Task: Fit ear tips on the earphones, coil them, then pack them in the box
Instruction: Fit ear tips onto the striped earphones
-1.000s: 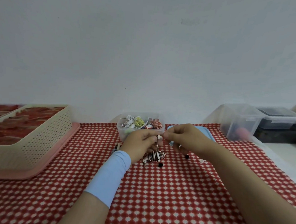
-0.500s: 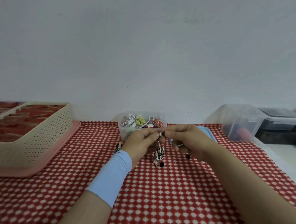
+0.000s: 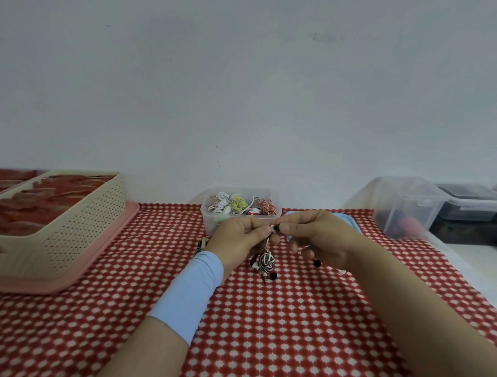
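The striped earphones [image 3: 266,260] have drawn up into a tight hanging bunch — left hand [image 3: 236,239] pinches one bud, right hand [image 3: 325,238] pinches a black ear tip [image 3: 277,227] against it; fitting looks underway, box [image 3: 209,219] waits just behind.

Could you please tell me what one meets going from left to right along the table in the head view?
Cream basket → left hand → striped coiled earphones → right hand → clear tub → dark-lidded tub.
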The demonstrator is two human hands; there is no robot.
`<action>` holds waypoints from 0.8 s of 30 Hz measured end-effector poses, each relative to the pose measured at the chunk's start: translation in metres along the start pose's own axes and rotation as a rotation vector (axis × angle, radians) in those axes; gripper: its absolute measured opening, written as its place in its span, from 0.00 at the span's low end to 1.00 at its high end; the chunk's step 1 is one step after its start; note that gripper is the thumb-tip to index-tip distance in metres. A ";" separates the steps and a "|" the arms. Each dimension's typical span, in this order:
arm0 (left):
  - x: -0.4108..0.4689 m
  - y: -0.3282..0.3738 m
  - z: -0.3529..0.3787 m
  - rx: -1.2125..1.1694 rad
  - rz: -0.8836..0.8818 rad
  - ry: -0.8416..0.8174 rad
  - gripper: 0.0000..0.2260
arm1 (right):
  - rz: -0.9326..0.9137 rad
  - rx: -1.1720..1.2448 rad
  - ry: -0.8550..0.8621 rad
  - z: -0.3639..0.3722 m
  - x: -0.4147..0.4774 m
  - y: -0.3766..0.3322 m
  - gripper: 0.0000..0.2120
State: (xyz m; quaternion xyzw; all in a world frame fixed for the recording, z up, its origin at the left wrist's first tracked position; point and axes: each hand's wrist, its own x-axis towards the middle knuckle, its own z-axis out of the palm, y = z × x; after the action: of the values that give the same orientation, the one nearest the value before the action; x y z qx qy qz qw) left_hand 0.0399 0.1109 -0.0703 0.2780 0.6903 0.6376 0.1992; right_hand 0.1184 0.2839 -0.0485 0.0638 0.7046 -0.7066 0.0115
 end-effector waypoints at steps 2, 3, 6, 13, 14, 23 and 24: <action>0.000 0.000 0.000 0.030 0.021 0.006 0.06 | 0.008 0.000 0.010 0.000 -0.001 -0.001 0.09; 0.000 0.000 0.000 0.043 0.027 0.008 0.06 | 0.010 0.001 0.014 0.000 -0.001 -0.001 0.09; -0.001 -0.001 -0.002 0.070 0.037 0.008 0.07 | 0.019 -0.014 0.014 0.002 -0.001 -0.001 0.10; -0.003 0.003 0.002 -0.003 0.037 -0.012 0.06 | 0.025 0.017 -0.005 0.000 -0.001 0.000 0.11; -0.004 0.004 0.003 -0.011 0.036 -0.012 0.06 | 0.025 0.014 -0.004 0.000 -0.001 0.001 0.11; -0.003 0.004 0.000 0.144 0.041 0.019 0.05 | -0.043 -0.090 0.139 0.007 -0.003 0.002 0.07; -0.002 0.004 0.000 0.148 0.033 0.041 0.05 | -0.064 -0.116 0.134 0.008 -0.004 0.000 0.06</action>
State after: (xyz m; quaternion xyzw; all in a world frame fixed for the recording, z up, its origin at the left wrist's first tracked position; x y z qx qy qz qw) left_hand 0.0414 0.1098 -0.0666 0.2901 0.7348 0.5937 0.1533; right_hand 0.1223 0.2757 -0.0483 0.0874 0.7452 -0.6588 -0.0548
